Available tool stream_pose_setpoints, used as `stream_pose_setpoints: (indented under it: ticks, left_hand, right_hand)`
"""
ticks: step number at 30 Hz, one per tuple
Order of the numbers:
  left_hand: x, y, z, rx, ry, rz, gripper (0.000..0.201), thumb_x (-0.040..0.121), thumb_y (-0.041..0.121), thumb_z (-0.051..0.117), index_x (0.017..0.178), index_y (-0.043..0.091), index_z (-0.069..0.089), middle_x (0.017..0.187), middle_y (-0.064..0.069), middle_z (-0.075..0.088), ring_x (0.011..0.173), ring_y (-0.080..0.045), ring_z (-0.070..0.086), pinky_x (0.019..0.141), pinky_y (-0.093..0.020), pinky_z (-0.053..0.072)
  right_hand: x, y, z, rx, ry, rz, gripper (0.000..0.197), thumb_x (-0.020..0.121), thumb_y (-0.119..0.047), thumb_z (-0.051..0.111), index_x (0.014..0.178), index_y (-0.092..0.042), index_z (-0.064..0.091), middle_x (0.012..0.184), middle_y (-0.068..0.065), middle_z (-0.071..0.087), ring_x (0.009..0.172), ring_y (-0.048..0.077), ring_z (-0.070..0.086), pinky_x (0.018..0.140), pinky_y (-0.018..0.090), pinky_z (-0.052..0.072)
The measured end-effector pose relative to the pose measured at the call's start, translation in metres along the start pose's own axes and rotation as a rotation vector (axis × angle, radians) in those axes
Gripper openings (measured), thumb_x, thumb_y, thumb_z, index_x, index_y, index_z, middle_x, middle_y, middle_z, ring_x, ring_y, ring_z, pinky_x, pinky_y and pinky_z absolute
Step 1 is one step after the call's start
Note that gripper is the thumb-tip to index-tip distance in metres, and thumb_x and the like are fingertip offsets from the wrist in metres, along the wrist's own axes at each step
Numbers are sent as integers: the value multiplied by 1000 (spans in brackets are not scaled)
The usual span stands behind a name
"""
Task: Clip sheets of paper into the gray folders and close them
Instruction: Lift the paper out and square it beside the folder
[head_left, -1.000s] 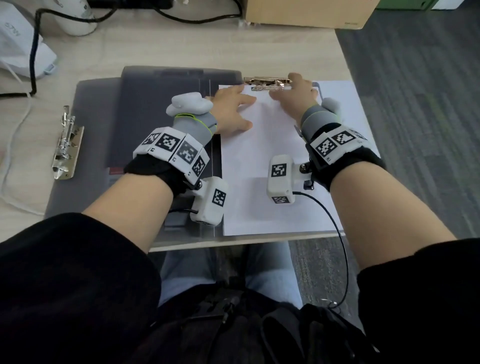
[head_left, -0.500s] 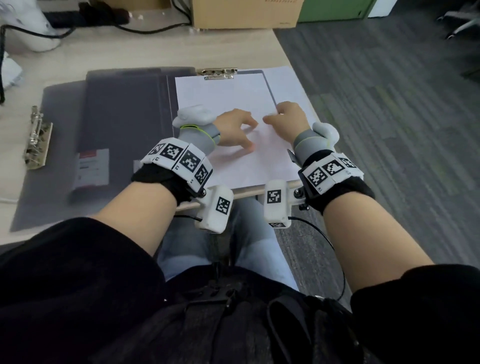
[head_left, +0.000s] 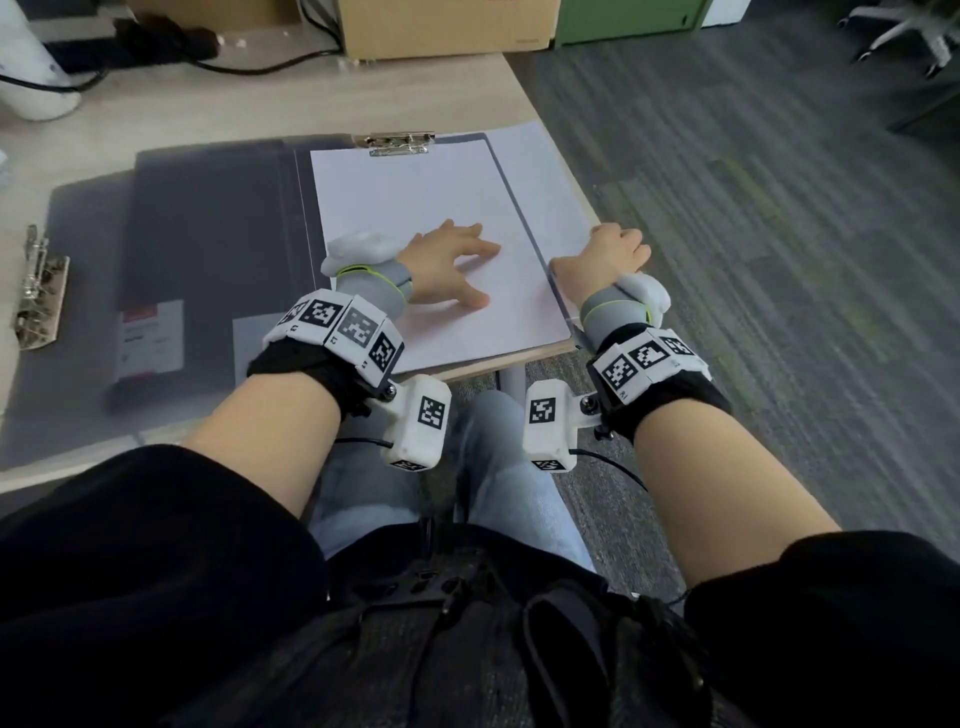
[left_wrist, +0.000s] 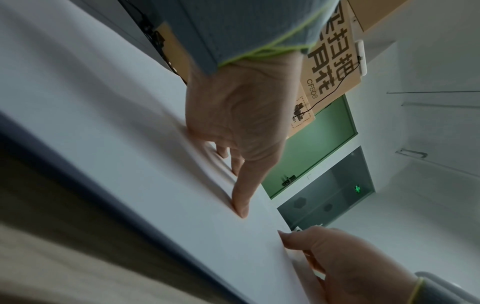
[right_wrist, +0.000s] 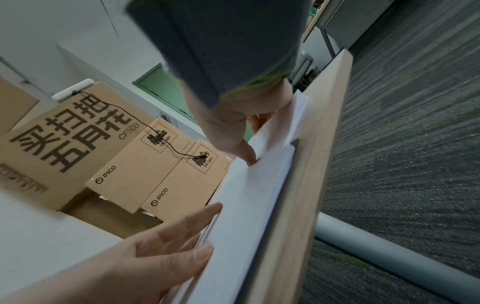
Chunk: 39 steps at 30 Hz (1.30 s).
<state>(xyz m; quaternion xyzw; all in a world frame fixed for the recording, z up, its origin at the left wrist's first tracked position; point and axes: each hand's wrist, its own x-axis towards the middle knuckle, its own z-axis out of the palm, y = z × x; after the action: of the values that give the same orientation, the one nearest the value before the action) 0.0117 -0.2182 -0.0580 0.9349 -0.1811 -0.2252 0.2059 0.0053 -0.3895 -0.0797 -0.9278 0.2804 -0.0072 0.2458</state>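
Open gray folder (head_left: 218, 228) flat on desk (head_left: 260, 93), clipped sheet of paper (head_left: 415, 218) on its right half, left hand (head_left: 447, 265) spread flat on sheet, right hand (head_left: 608, 254) pinching loose paper stack (head_left: 550, 176) at folder's right edge, spare clip (head_left: 39, 291) far left.

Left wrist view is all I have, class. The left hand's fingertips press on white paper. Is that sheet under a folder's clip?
Observer: In the head view the metal clip sits over the top edge of the sheet.
Operator: What is the right hand doing?
Observer: In the right wrist view the right hand pinches the raised edge of the loose paper beside the folder.
Operator: Is there another folder?
Observer: Yes, the head view shows a second gray folder lying open further left, its clip holding no paper.
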Motion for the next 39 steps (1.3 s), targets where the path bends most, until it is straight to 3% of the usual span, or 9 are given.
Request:
stream_pose_setpoints:
  ticks: [16,22,25,28,29,31,34,36,39]
  left_hand:
    - [6,-7,5,-54,23,14,68,84,25,65,143,31,33,160,4,11,149,-19,-3,121,-42,-1]
    - [5,-9,6,-86,38,16,67,83,23,66,143,31,35,160,5,12,149,-19,-3,121,-42,0]
    - [5,-10,7,-102,36,18,68,83,24,66,142,32,35,160,6,12,149,-19,-2,121,-42,0]
    - [5,-13,4,-228,62,40,65,83,22,66,140,32,38,159,7,16,149,-15,-1,121,-42,1]
    - [3,-14,1,-273,87,52,64,83,21,66,140,33,39,159,8,17,149,-14,0,121,-41,3]
    - [3,-16,-1,-330,114,54,63,82,19,67,139,31,42,158,6,19,149,-14,3,120,-37,5]
    - [0,-15,-1,-313,111,40,63,77,23,71,136,24,47,157,-1,24,148,-17,11,119,-35,9]
    - [-3,-15,0,-360,129,19,60,80,22,69,136,18,48,154,-4,31,142,-18,26,115,-30,23]
    - [-12,-11,-5,-610,250,-47,50,91,19,57,138,12,43,145,-6,46,118,-13,46,85,-12,42]
  right_hand:
    - [-4,-2,-7,64,75,-33,46,78,-7,58,123,-11,49,134,8,41,127,27,37,96,37,39]
    - [-6,-8,-19,139,-50,-102,42,81,-10,50,123,-11,53,121,11,60,100,32,61,72,31,41]
    - [-9,-12,-28,111,-74,-122,39,89,-12,45,127,-11,53,126,13,58,111,35,59,83,35,47]
    - [-12,-21,-40,102,-17,-194,20,86,-9,44,90,-12,63,83,9,58,89,40,58,69,33,43]
    - [-15,-25,-47,83,13,-217,18,84,-8,43,71,-13,56,67,5,48,78,38,51,65,30,37]
    - [-20,-32,-58,51,65,-257,24,81,-6,42,59,-10,37,56,1,32,70,34,41,61,29,31]
    - [-31,-41,-79,38,164,-343,14,82,-6,41,68,-10,45,59,3,39,74,36,42,61,30,28]
    - [-40,-43,-92,34,258,-434,21,85,-8,40,93,-10,60,82,13,62,88,41,51,65,34,32]
    - [-52,-45,-104,130,409,-505,31,91,-13,39,111,-15,62,101,14,68,96,39,55,67,34,32]
